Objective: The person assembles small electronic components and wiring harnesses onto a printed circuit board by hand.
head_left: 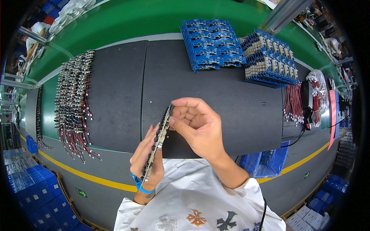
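A long circuit board panel (pixel 157 144) stands nearly on edge in front of me, tilted, with dark parts along its left face and pale connectors along its right. My left hand (pixel 143 159) grips it from the left and below, partly hidden behind it; a blue band circles that wrist. At the panel's upper end my right hand (pixel 204 129) is closed, thumb and forefinger pinching near the edge. Whether a small part sits between those fingertips I cannot make out. Both hands are above the dark mat (pixel 185 81) at its near edge.
Blue board panels (pixel 212 44) are stacked at the far right, beside another stack with white connectors (pixel 271 57). Red wire leads (pixel 293 104) lie right of these. Wired boards (pixel 73 96) form rows at left. A blue bin (pixel 266 161) stands below the table edge.
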Motion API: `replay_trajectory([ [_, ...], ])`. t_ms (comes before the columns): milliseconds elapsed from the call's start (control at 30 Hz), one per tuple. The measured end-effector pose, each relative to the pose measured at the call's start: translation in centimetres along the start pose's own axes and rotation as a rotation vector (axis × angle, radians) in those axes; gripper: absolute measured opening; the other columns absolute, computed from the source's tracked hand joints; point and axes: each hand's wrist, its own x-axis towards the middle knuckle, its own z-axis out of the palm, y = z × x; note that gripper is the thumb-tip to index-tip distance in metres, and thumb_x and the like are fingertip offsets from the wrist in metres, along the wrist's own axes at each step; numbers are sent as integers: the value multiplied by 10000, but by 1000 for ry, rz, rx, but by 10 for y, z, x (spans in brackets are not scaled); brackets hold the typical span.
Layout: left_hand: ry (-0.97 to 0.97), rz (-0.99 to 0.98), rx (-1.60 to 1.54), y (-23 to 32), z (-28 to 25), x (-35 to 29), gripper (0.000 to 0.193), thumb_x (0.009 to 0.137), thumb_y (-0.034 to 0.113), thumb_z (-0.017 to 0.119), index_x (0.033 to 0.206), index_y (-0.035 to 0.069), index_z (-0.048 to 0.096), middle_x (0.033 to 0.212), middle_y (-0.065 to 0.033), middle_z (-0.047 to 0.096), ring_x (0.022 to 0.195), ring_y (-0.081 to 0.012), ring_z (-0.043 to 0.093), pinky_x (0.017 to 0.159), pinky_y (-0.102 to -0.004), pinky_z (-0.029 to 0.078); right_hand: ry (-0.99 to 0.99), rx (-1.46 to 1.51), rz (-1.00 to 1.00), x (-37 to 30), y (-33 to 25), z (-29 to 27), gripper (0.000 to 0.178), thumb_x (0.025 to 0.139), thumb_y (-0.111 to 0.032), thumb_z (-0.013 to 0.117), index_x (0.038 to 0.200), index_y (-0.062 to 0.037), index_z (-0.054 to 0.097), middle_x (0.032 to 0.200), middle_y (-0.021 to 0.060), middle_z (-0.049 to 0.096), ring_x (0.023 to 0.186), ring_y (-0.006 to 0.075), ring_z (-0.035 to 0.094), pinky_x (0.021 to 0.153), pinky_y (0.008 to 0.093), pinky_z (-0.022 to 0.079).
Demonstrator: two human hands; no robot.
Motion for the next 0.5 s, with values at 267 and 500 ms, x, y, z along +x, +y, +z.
replay_trajectory([
  [267, -9, -33, 12, 0, 0, 2, 304, 749, -133, 509, 1043, -58, 523, 1038, -277, 579, 1023, -390, 561, 904, -535, 409, 50, -46, -5, -1, 3, -2, 276, 788, 96, 583, 1050, 54, 505, 855, 94, 596, 791, 115, 590, 692, 225, 504],
  [500, 108, -4, 103, -2, 8, 2, 97, 781, -54, 590, 867, -90, 566, 860, -182, 631, 707, -226, 617, 661, -284, 471, -15, 11, -122, -5, -3, 6, 303, 796, 78, 585, 1078, 56, 476, 893, 121, 605, 801, 134, 596, 685, 240, 509],
])
